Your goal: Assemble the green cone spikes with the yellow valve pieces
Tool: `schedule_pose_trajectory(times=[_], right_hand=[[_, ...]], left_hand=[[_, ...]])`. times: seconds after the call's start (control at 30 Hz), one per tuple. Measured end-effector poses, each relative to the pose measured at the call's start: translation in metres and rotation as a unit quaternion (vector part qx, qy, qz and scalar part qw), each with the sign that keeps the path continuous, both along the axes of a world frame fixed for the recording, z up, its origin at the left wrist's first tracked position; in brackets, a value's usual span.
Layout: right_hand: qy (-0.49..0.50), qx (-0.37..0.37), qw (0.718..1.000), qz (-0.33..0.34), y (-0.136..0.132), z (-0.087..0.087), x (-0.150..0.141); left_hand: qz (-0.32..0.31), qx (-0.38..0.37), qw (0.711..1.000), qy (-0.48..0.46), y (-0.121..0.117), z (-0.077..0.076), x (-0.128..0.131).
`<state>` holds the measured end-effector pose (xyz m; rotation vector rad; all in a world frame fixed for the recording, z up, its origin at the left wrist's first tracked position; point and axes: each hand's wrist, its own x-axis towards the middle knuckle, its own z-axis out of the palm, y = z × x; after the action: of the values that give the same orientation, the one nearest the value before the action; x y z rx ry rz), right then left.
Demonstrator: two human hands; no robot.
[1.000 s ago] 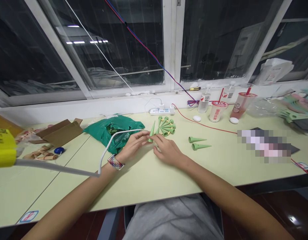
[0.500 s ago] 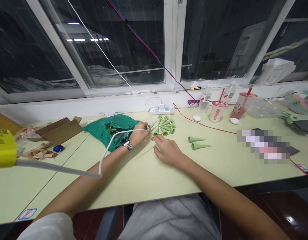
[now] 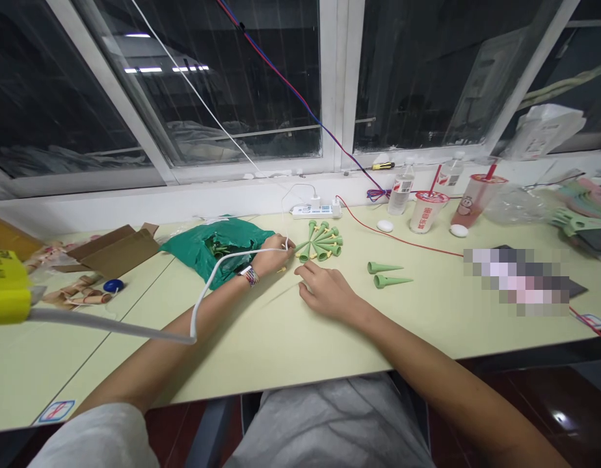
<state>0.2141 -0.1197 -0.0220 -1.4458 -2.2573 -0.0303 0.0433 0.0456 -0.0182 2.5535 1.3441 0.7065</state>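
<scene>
My left hand (image 3: 272,256), with a watch (image 3: 249,275) on its wrist, is closed at the left side of a ring of green cones (image 3: 322,242). A green cone's narrow end (image 3: 302,245) shows past its fingertips, pointing at the ring's middle; the rest is hidden by the fingers. A small yellow piece (image 3: 281,270) shows just below this hand. My right hand (image 3: 327,290) rests on the table in front of the ring, fingers loosely bent and apart, holding nothing visible. Two separate green cones (image 3: 392,281) lie to its right.
A torn green bag (image 3: 217,249) lies behind my left forearm. A white cable (image 3: 196,312) crosses over that arm. Farther left are a cardboard box (image 3: 110,252) and wooden pieces (image 3: 93,296). A power strip (image 3: 316,212), drink cups (image 3: 427,214) and bottles stand at the back.
The left hand has shifted very slightly, and the cone at its fingertips reaches nearer the ring's centre. My right hand stays almost where it was. The camera view has moved slightly.
</scene>
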Motion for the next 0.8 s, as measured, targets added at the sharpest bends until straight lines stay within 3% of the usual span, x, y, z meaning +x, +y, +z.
schedule_pose_trajectory(times=[0.8], right_hand=[[-0.015, -0.008, 1.000, 0.009, -0.0009, 0.0012, 0.0007]], left_hand=[[-0.014, -0.019, 1.000, -0.014, -0.0019, 0.0012, 0.0025]])
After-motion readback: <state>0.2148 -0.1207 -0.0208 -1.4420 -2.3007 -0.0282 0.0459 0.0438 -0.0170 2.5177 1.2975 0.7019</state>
